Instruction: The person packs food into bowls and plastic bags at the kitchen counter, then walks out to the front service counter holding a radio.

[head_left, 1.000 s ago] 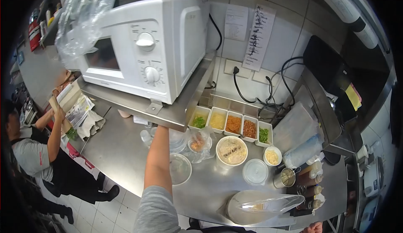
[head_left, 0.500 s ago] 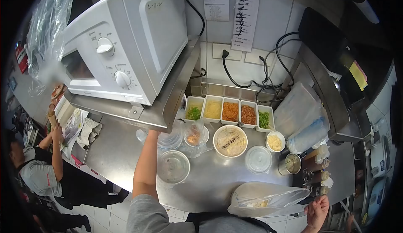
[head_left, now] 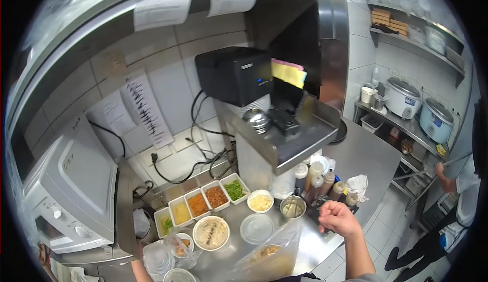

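My right hand (head_left: 339, 219) is raised over the counter's front right edge with its fingers curled closed. Whatever it may hold is hidden. Just left of it lies a clear plastic bag (head_left: 269, 254) with yellowish food inside. Behind the bag are a round container with a translucent lid (head_left: 256, 228), a bowl of pale yellow shreds (head_left: 261, 202) and a metal cup (head_left: 293, 209). Only my left forearm (head_left: 140, 271) shows at the bottom left; the microwave shelf covers that hand. Near this arm sit clear plastic containers (head_left: 158, 257) and a bagged tub (head_left: 182, 245).
White trays of chopped food (head_left: 198, 205) line the wall behind a tub with a handwritten lid (head_left: 211, 233). A microwave (head_left: 71, 195) stands left. Sauce bottles (head_left: 316, 185) sit below a metal shelf (head_left: 305, 142). At right, another person's hand (head_left: 440, 170) grips a pole near rice cookers (head_left: 403, 99).
The view has swung right, so the counter things appear further left and the rice cookers show. My right hand stays curled, now higher in view. The left forearm is now mostly out of view.
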`<action>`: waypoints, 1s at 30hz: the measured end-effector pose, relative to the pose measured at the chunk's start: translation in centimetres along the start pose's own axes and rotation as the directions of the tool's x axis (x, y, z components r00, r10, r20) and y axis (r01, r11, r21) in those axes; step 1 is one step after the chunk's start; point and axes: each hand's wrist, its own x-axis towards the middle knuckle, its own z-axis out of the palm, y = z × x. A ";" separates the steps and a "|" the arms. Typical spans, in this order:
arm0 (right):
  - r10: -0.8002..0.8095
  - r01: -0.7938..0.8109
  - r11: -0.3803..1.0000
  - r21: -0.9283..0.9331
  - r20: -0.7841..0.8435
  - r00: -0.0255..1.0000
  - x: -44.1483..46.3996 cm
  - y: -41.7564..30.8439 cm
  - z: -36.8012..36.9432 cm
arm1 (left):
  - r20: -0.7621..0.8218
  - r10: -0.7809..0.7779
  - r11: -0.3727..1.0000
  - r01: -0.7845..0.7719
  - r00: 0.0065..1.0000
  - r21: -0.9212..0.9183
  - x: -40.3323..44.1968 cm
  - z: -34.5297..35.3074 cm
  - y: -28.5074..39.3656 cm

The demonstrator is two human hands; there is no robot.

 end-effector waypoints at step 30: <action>-0.092 0.076 0.970 0.230 0.060 0.994 0.4 -7.8 -33.1 | 0.037 0.254 0.938 -0.256 0.966 0.233 2.5 -13.3 80.4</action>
